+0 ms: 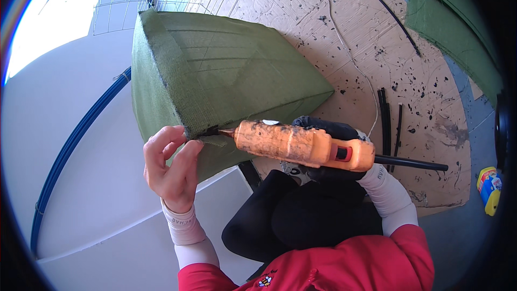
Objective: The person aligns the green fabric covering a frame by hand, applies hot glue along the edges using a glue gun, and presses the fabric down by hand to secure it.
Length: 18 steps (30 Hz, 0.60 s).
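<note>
A green mesh-covered wire frame [215,75] stands in front of me, its near corner edged with dark glue. My left hand [171,164] pinches the green fabric at that lower corner. My right hand [323,128], in a black glove, grips an orange hot glue gun [296,144]. The gun's nozzle touches the fabric corner right beside my left fingers. A black glue stick [412,163] sticks out of the gun's back end.
Glue-spotted cardboard [377,48] covers the floor on the right, with loose black glue sticks [385,121] and a white cord on it. More green fabric [452,27] lies at the far right. A blue hose [75,140] curves at left. A yellow-blue object [489,189] sits at the right edge.
</note>
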Tool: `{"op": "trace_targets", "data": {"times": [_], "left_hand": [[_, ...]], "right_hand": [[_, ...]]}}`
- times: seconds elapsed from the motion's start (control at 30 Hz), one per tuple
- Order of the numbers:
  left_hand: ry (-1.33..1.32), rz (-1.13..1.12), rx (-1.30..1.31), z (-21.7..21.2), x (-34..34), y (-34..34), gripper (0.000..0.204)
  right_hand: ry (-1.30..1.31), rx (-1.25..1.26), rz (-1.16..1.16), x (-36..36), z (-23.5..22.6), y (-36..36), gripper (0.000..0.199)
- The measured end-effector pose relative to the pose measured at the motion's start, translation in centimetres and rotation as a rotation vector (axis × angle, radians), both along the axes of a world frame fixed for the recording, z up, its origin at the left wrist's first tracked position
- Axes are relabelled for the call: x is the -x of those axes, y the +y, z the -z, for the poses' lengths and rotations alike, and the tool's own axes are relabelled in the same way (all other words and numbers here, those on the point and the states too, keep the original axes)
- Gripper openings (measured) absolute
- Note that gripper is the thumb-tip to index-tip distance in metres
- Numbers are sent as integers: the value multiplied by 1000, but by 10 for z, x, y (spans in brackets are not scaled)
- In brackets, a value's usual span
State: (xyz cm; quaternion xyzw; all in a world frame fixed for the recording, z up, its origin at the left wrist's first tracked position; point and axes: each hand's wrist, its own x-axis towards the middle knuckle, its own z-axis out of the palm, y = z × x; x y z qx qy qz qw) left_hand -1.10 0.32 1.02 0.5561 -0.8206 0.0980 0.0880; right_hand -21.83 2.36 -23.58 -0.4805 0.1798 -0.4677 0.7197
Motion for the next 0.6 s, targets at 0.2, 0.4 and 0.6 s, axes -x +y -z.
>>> {"op": "trace_targets", "data": {"times": [0.2, 0.4, 0.6], "left_hand": [[-10, 17, 2, 3, 3, -4, 22], [-10, 7, 4, 1, 0, 0, 21], [12, 13, 1, 7, 3, -4, 20]], "right_hand": [[53, -87, -50, -3, -1, 0, 61], [-182, -264, -82, 4, -34, -14, 60], [-203, -239, 52, 2, -22, -3, 62]]}}
